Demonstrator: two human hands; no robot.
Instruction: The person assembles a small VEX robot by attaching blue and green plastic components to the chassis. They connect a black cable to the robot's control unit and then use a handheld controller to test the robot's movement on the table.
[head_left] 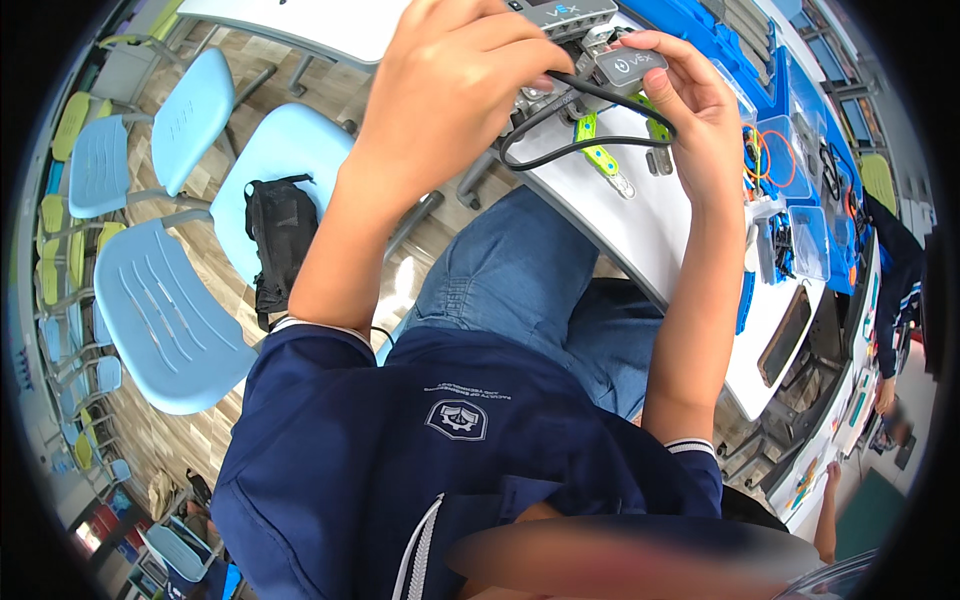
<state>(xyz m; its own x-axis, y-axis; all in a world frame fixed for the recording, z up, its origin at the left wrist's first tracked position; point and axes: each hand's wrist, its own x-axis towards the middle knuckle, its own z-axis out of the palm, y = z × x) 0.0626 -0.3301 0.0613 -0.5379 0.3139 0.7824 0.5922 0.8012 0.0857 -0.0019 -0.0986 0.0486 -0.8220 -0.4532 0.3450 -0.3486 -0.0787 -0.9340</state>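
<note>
Both hands are raised near the top of the view, above a white table (640,235). My left hand (450,90) is closed, its fingertips pinching a black cable (570,152) that loops down and across to my right palm. My right hand (705,120) is closed around a small grey plastic module (630,66), thumb at one side and fingers over the far side. Behind the hands sits a larger grey control box (570,12), partly cut off by the top edge. Below the cable loop lies a lime-green strip (600,158) with a clear or metallic end.
Blue trays (770,90) with clear bins, orange cords (775,155) and small parts line the right side. A dark flat tablet-like object (783,335) lies on the table. Light blue chairs (170,310) stand left, one bearing a black bag (282,235). Another person's arm (888,350) shows far right.
</note>
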